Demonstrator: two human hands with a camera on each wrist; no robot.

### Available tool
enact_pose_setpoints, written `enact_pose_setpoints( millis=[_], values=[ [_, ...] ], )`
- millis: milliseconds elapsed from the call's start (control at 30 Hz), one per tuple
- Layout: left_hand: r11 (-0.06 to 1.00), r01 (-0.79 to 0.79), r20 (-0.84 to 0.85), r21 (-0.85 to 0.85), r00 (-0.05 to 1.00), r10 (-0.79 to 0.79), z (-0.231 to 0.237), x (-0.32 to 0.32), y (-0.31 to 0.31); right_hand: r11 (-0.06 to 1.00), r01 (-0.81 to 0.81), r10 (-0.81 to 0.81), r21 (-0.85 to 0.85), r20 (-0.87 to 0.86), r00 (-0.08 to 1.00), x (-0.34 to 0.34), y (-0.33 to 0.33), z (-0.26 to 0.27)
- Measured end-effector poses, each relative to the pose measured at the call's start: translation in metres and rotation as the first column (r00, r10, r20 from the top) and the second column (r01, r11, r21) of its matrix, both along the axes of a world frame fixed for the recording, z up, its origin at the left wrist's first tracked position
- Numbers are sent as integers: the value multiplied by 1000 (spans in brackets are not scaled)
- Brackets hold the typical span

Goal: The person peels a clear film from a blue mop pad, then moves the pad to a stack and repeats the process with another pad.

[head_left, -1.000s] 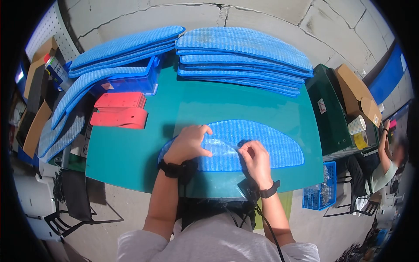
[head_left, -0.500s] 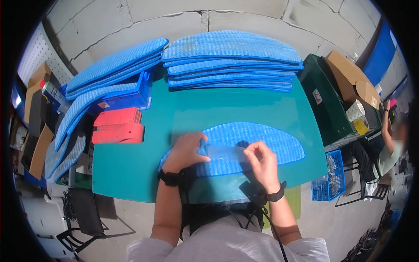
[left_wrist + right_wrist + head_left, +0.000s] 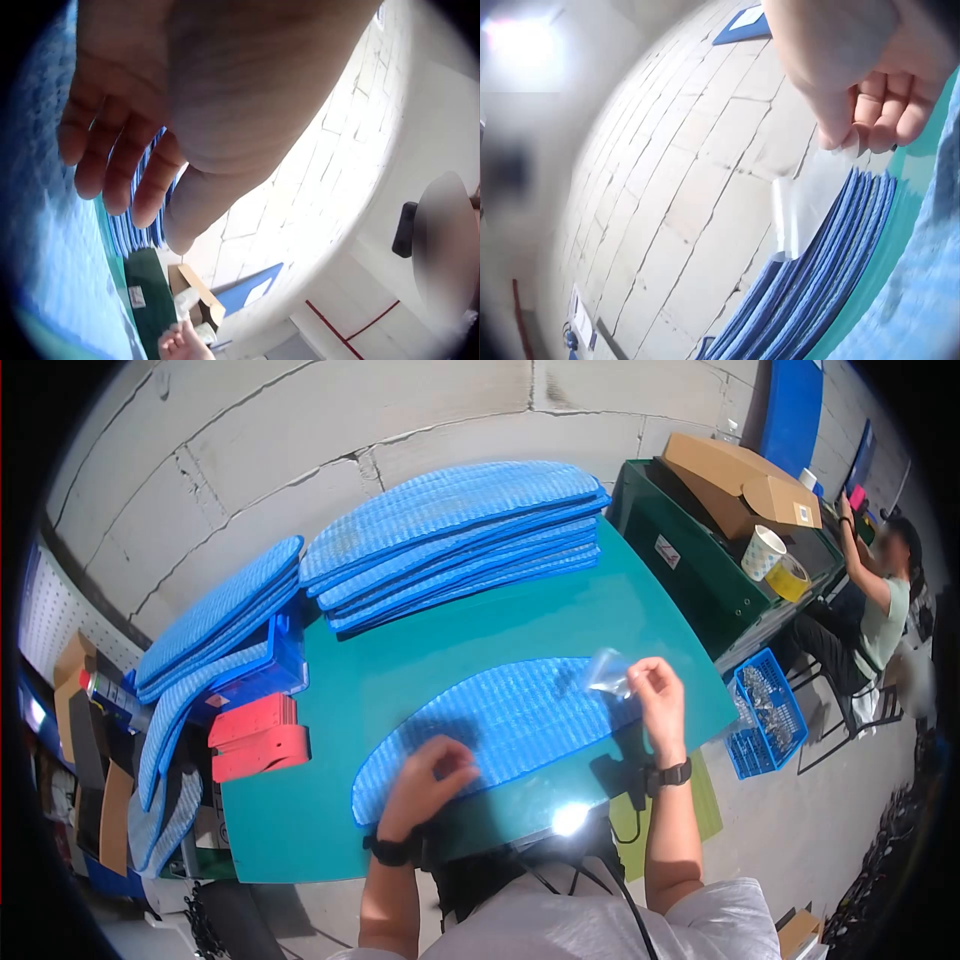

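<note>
Head view: the clear plastic film (image 3: 606, 672), stretched between both my hands half a second ago, now hangs from my right hand (image 3: 660, 705) alone. I pinch it between thumb and fingertips above the right end of the half-moon pad (image 3: 500, 730). My left hand (image 3: 428, 785) has let go; it holds nothing, its fingers loosely bent over the pad's near edge, and I can't tell whether it touches the cloth. My view has swung too, so the pad and the bench (image 3: 400, 660) sit at more of a slant.

The pad's straight edge runs along my side of the bench, its curve facing the stacked pads (image 3: 460, 525) by the wall. Between curve and stack I have a broad stretch of bare green, with more of it towards the red strips (image 3: 265, 735) on the left. On the right, the pad's tip stops short of the bench edge.

The pad is ribbed, fuzzy blue cloth with a darker bound rim. The film is thin, glossy and see-through, its free end curling over in the right wrist view. The red strips look flat and smooth, the front one folded round at its end.
</note>
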State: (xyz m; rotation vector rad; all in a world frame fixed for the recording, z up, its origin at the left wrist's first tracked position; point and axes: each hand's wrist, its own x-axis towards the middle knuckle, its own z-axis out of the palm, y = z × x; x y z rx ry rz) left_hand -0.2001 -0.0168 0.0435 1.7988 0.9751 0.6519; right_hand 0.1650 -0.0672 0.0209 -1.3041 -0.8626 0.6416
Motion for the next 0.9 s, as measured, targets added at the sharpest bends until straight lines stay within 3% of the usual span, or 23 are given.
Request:
enact_pose_setpoints(
  millis=[67, 133, 167, 233, 267, 500, 567, 667, 700, 767, 800, 867, 900],
  values=[
    [993, 75, 14, -89, 997, -74, -3, 5, -15, 996, 85, -85, -5, 2, 996, 24, -6, -10],
    [925, 223, 65, -308, 975, -213, -7, 12, -29, 993, 117, -117, -5, -52, 992, 42, -12, -23],
    [924, 229, 63, -307, 973, -220, -15, 14, -36, 992, 128, -127, 6, -84, 988, 48, -15, -28],
    [826, 356, 236, -437, 932, -276, -28, 20, -44, 995, 103, -102, 1, -111, 989, 53, -18, -30],
    [793, 373, 223, -482, 927, -301, -32, 22, -47, 997, 71, -71, -6, -138, 988, 54, -20, -30],
    [756, 402, 387, -517, 897, -212, -28, 32, -48, 992, 53, -60, -115, -54, 997, 61, -13, -19],
    [741, 378, 381, -555, 907, -177, -30, 35, -50, 994, -107, 102, -16, -195, 975, 64, -12, -16],
    [750, 412, 429, -518, 883, -189, -44, 36, -50, 979, -200, 202, 36, -291, 935, 62, -19, -4],
    [764, 388, 431, -516, 888, -160, -42, 36, -52, 973, -221, 230, 61, -283, 931, 60, -20, 2],
    [674, 486, 549, -556, 824, -141, -39, 39, -55, 967, -246, 254, 64, -242, 936, 49, -26, 24],
    [690, 468, 551, -552, 826, -120, -44, 43, -57, 964, -257, 267, 74, -208, 941, 44, -29, 34],
    [798, 452, 409, -398, 866, -287, -59, 52, -59, 960, -267, 276, 83, -134, 952, 35, -33, 51],
    [821, 425, 411, -381, 873, -262, -56, 55, -60, 961, -263, 270, 81, -101, 957, 29, -36, 59]
  ],
)
